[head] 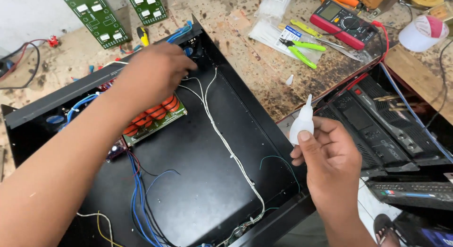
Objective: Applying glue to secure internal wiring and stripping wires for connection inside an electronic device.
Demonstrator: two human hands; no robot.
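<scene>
My left hand [153, 72] reaches into an open black metal chassis [207, 181] and pinches thin white wires near its far wall, just above a green circuit board with orange coils [158, 115]. A small white squeeze bottle with a pointed nozzle [302, 122] sits upright in my right hand [328, 155], over the chassis's right edge. Its small white cap [289, 80] lies on the bench beyond. A bundled white wire loom [231, 152] runs down the chassis floor. Blue and black wires [139, 200] trail along the lower left.
On the stained wooden bench lie two green circuit boards [101, 15], a red multimeter [342, 22], green-handled cutters [302, 51], bags of cable ties [273, 6] and a roll of tape [422, 32]. Black electronic units [382, 129] stack at the right. A sandalled foot [387, 228] shows below.
</scene>
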